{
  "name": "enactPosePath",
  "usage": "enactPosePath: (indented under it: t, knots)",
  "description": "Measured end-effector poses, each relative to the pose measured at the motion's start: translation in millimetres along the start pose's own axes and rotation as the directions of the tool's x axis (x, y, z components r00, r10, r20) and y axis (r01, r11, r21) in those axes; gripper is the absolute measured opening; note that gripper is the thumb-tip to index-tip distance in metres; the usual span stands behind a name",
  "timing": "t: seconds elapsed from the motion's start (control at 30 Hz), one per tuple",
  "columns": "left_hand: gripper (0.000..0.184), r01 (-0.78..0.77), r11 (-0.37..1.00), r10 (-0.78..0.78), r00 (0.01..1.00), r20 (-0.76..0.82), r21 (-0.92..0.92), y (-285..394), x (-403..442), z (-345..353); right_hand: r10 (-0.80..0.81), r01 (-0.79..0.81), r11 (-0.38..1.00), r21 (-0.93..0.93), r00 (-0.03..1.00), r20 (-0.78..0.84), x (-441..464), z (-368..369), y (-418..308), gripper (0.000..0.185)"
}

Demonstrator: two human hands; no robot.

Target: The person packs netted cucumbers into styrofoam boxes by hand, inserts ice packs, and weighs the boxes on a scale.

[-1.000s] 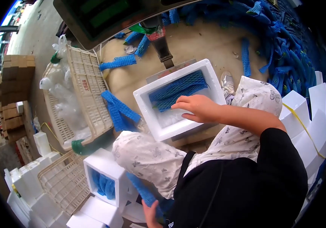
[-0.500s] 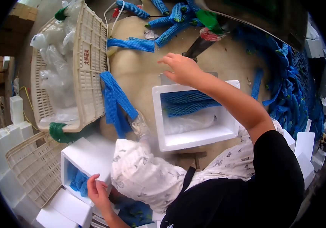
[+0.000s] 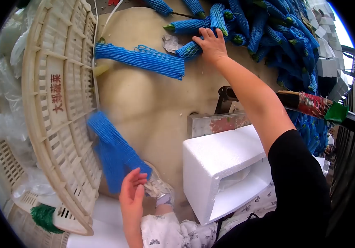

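Note:
My right hand reaches far forward at the top centre, its fingers curled over a blue-netted vegetable on the floor, at the edge of a big pile. Low in the view my left hand is raised with fingers apart and nothing in it, beside empty-looking blue net sleeves. A white foam box stands near my knees, its opening toward me; clear plastic shows inside, and my right arm hides part of it.
A cream plastic crate with clear bags fills the left side. Another flat blue net lies on the floor. The netted pile spreads over the upper right. A metal scale with a dark post stands behind the foam box.
My right hand has gone forward from over the foam box to the netted vegetables. My left hand has moved from beside the lower-left box toward the net sleeves. The view has shifted forward.

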State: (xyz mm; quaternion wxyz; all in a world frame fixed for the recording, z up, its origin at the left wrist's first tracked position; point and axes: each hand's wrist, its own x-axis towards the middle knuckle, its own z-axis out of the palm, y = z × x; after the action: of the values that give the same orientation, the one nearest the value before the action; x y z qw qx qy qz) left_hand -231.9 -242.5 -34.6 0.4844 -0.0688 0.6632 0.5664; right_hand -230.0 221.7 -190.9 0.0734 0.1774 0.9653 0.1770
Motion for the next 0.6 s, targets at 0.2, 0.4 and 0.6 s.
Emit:
enactPosePath:
  t: [0.2,0.4,0.6]
  knots:
    - [0.037,0.033,0.999,-0.034,0.999,0.009,0.012,11,14,16,-0.172,0.235,0.971,-0.038,0.802,0.572,87,-31,7,0.081]
    - [0.036,0.023,0.998,-0.016,0.994,0.108,-0.060,9,14,26,-0.195,0.194,0.981,0.021,0.960,0.199,26,-24,-6,0.042]
    - [0.035,-0.117,0.991,0.122,0.990,0.074,-0.069,13,-7,30,-0.100,0.206,0.847,0.489,0.967,-0.234,-3,-138,-73,0.052]
